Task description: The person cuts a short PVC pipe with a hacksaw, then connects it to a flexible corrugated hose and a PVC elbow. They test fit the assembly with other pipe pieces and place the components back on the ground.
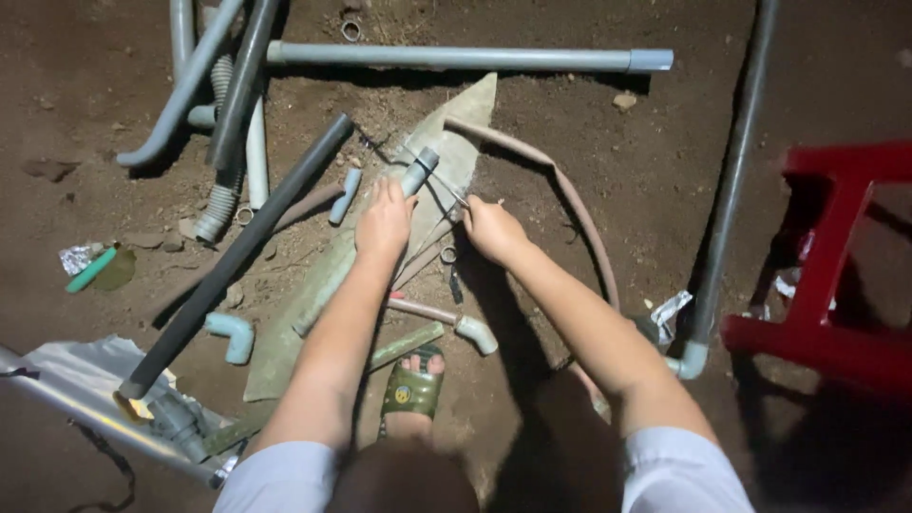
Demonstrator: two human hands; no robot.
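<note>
My left hand (384, 223) grips a short grey pipe piece (420, 169) and presses it onto a pale wedge-shaped board (465, 142) lying on the dirt. My right hand (490, 228) holds the handle of a thin saw blade (429, 176) that crosses the pipe piece just past my left fingers. A brown hose (560, 180) curves from the board's tip round to the right of my right arm. My foot in a green sandal (414, 385) rests below, between my arms.
Long grey pipes lie at the top (456, 58), the left (233, 256) and the right (731, 180). Small elbow fittings (231, 332) and pipe offcuts are scattered on the soil. A red plastic stool (836, 275) stands at right. A white bag (85, 366) lies lower left.
</note>
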